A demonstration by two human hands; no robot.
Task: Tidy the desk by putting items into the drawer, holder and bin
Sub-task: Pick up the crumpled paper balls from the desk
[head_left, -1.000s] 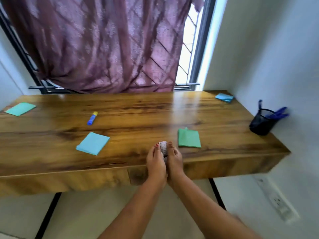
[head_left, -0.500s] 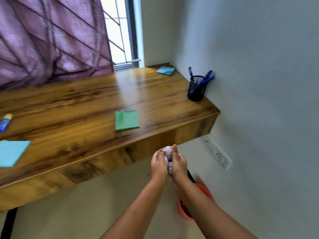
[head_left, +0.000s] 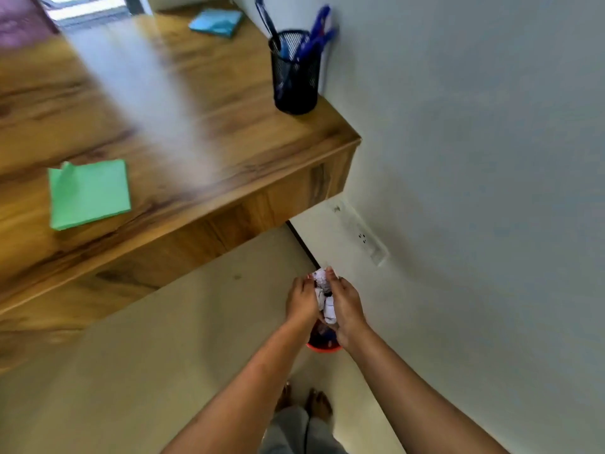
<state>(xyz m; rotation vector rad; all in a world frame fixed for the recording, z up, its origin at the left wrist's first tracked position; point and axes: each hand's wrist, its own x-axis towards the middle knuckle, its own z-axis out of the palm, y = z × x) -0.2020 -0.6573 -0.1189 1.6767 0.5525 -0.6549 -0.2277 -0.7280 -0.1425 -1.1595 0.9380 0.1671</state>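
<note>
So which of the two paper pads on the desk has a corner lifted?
The green pad near the front edge of the desk; its far left corner curls up. The blue pad at the back shows no such curl.

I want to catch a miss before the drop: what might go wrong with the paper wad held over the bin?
1. The left hand and right hand hide most of the bin. Only a slice of its red rim shows, so the crumpled paper may land on the floor.
2. The wad looks loose and elongated, so part of it might catch the rim and tumble out.
</note>
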